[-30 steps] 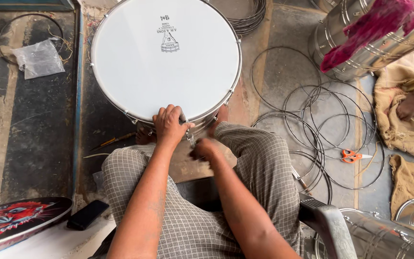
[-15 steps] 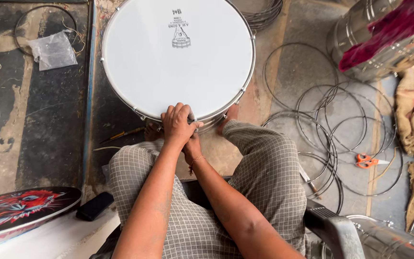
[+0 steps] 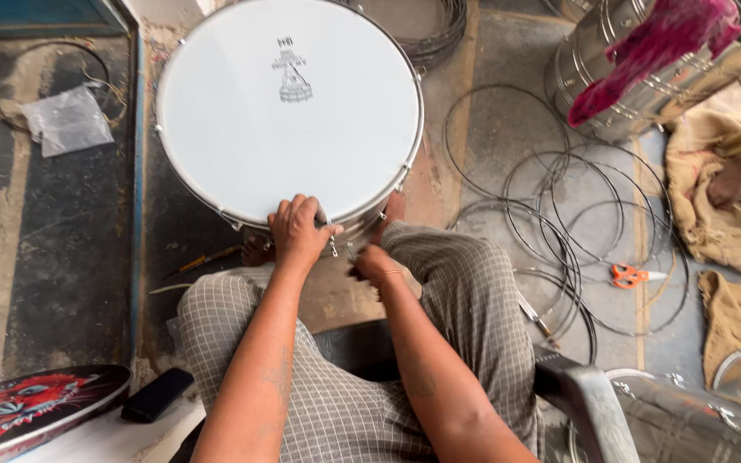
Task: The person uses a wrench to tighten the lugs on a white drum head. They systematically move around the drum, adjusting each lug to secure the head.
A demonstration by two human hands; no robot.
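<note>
On one white drum [image 3: 289, 111], left hand [image 3: 299, 230] grips the rim; right hand [image 3: 372, 262] curled, grip unclear.

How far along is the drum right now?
Done: the white head sits inside its metal hoop on the drum. In hand: left hand grips the near rim at a tension hook, right hand works just below it. Left: cannot tell how tight the other hooks are; wire rings lie unused.
</note>
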